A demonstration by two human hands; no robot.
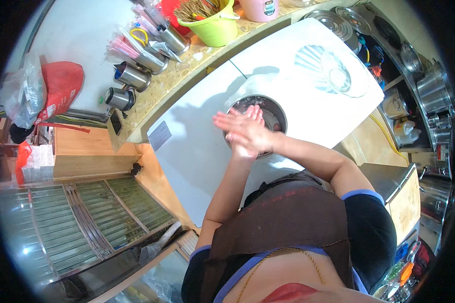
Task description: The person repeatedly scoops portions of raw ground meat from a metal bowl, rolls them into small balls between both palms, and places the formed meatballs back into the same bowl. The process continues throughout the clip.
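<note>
A round steel pot stands on the white table, with dark contents and some small reddish pieces inside that I cannot make out. Over its opening my left hand and my right hand are pressed together, palm against palm, the right lying across the left. The fingers are extended and a little blurred. Something white and wet shows at the left wrist. Whether anything lies between the palms is hidden. Behind the pot is a clear plastic bag or sheet, and a fluted clear glass bowl sits at the table's far right.
A stone counter along the back holds steel cups with straws and utensils, a phone and a green bucket of sticks. Steel pots fill shelving at the right. A yellow hose runs beside the table.
</note>
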